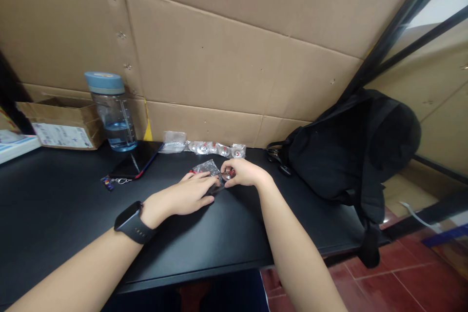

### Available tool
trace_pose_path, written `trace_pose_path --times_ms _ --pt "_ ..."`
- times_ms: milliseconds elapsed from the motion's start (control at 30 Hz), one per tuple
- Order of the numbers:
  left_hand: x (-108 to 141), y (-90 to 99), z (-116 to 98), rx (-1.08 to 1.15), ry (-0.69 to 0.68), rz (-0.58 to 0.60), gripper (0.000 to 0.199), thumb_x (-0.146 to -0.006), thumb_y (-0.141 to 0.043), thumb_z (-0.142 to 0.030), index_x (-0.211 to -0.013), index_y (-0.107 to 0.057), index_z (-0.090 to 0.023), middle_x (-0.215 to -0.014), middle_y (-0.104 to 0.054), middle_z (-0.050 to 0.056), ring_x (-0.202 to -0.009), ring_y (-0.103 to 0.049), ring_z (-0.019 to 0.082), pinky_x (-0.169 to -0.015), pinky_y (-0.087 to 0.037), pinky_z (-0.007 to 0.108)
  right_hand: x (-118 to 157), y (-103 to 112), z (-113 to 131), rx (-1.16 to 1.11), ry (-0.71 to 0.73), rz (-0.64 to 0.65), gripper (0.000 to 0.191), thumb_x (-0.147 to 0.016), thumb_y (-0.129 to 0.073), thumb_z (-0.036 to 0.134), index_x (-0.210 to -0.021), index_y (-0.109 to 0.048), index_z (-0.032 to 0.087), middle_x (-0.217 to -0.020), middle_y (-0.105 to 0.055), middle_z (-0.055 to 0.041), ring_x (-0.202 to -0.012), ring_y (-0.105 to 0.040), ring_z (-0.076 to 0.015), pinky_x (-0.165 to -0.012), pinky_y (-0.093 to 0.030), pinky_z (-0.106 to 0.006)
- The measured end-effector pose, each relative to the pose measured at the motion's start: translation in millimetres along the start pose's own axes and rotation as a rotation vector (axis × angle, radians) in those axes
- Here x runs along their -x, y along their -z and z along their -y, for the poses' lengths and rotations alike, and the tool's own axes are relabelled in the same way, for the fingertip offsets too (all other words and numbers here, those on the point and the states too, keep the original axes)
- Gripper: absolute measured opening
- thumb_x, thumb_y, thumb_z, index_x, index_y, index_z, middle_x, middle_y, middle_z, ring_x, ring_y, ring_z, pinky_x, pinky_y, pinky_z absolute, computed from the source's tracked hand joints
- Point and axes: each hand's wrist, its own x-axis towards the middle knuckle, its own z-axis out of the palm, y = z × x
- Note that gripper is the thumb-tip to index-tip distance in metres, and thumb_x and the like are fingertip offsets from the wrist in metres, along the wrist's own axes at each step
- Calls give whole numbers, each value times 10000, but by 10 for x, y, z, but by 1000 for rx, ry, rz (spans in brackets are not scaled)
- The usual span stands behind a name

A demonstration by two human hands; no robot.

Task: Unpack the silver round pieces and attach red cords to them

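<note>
My right hand (243,173) has its thumb and fingers curled in a pinch around a small round shiny piece (228,174) with red on it. Close beside it, my left hand (192,192) lies low over the black table with fingers stretched out and thumb apart. Its fingertips rest on clear plastic by the round piece. A crinkled clear plastic bag (207,166) shows just beyond the left fingers, with a bit of red at its edge. Behind the hands runs a row of similar round shiny pieces in clear wrappers (204,147). The left fingers partly hide the plastic.
The black table (219,243) meets a cardboard wall at the back. On the left stand a water bottle (116,112), an open cardboard box (66,122) and a phone (135,161) with a charm. A black backpack (351,146) fills the right side.
</note>
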Motion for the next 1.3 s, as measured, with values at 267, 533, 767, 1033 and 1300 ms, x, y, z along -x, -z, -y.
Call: trace_pose_path --times_ms 267,533,767,1033,1300 --pt "83 231 57 -41 -52 34 327 -977 -563 -362 -1279 -678 -415 -1470 -598 12 -1400 -503 297 -1130 -373 507 46 42 29 30 -49 -34 443 -556 -947 318 -885 -682 187 -869 -676 17 -778 -598 -147 -664 -390 -228" --pt "29 87 -36 -80 -58 -38 456 -953 -600 -340 -1397 -600 -442 -1514 -552 45 -1393 -506 325 -1125 -383 539 93 74 106 132 -156 -1 509 -484 -960 466 -845 -694 224 -884 -695 18 -794 -612 -161 -656 -393 -232" --pt "5 88 -33 -91 -74 -24 466 -966 -585 -341 -1423 -588 -428 -1527 -542 77 -1399 -507 327 -1133 -372 537 54 33 122 155 -183 38 507 -495 -962 468 -881 -737 229 -875 -706 2 -759 -612 -161 -628 -393 -235" --pt "-38 24 87 -37 -103 -61 432 -970 -577 -375 -1394 -613 -449 -1530 -545 40 -1402 -512 299 -1165 -358 486 28 41 10 68 -45 3 450 -584 -931 268 -988 -748 191 -901 -684 -8 -763 -592 -148 -644 -406 -227" --pt "-44 39 85 -29 -120 -60 440 -970 -585 -371 -1399 -602 -466 -1535 -537 40 -1384 -532 310 -1133 -390 488 48 46 11 11 23 -30 266 -725 -774 85 -973 -737 174 -894 -692 -7 -768 -596 -124 -712 -424 -223"
